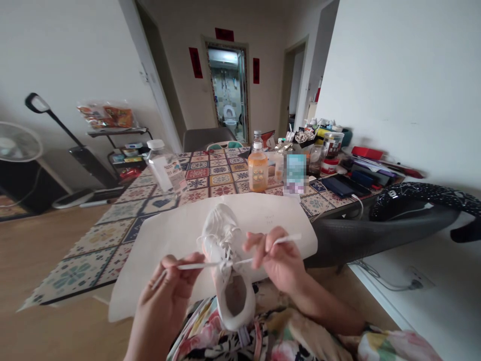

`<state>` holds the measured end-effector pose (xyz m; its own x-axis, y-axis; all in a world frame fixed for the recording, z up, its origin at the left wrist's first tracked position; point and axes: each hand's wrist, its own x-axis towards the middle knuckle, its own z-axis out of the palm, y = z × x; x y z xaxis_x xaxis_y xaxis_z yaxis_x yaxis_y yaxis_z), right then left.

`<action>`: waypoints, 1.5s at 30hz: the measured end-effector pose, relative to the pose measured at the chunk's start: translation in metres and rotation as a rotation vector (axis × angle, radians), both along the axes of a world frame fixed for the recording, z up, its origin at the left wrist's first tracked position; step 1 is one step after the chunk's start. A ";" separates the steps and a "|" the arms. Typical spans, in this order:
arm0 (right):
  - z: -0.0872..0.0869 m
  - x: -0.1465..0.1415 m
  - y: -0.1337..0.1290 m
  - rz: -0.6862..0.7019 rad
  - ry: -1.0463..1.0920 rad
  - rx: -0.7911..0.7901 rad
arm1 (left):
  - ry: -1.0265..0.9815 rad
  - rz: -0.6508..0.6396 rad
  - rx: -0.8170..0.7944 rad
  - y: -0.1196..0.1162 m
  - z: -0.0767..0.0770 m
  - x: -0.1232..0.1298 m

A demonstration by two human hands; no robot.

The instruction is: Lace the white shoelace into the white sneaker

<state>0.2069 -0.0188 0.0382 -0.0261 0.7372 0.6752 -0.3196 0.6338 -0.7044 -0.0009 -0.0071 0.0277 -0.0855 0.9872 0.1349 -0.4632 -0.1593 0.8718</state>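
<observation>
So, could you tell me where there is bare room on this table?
The cloth is free between the clear bottle and orange bottle, and left of the paper. It is crowded right of the orange bottle, around the jars.

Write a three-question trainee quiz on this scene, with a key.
1. What does the left hand pinch?
2. True or false: the toe of the white sneaker points away from the person.
3. What colour is the liquid in the bottle beyond the white paper sheet? A) orange B) blue C) green

Key: 1. A white shoelace. 2. True. 3. A.
</observation>
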 end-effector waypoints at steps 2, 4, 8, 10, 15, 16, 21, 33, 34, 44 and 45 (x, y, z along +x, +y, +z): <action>-0.002 0.014 0.012 0.144 0.088 -0.152 | -0.176 -0.031 -0.052 0.010 0.001 -0.009; -0.004 0.032 0.022 0.283 0.028 -0.180 | -0.228 -0.112 -0.068 0.018 0.001 -0.021; -0.003 0.065 0.031 0.386 -0.266 -0.192 | -0.117 -0.155 -0.018 0.028 -0.007 -0.043; 0.000 0.068 0.030 0.399 -0.351 -0.205 | 0.009 -0.189 0.010 0.027 -0.014 -0.048; 0.003 0.048 0.023 0.059 -0.796 -0.114 | 0.568 -0.236 0.053 0.020 -0.024 -0.041; 0.003 0.044 0.021 -0.003 -0.877 -0.112 | 0.688 -0.250 0.075 0.019 -0.024 -0.038; 0.003 0.041 0.018 0.045 -1.049 -0.145 | 1.040 -0.353 0.194 0.019 -0.021 -0.029; -0.009 0.042 0.034 0.572 -0.388 -0.110 | 0.574 -0.373 0.439 0.019 -0.006 -0.034; -0.012 0.036 0.033 0.591 -0.326 -0.156 | 0.521 -0.382 0.404 0.018 -0.009 -0.029; -0.030 -0.002 0.023 0.265 -0.167 -0.409 | 0.457 -0.267 0.398 0.020 -0.019 0.007; -0.028 -0.003 0.021 0.214 -0.225 -0.353 | 0.487 -0.276 0.422 0.018 -0.016 0.008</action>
<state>0.2038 0.0018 0.0104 -0.3198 0.8829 0.3438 -0.2317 0.2790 -0.9319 0.0072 0.0111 0.0114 0.3287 0.8189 0.4705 -0.1080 -0.4624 0.8801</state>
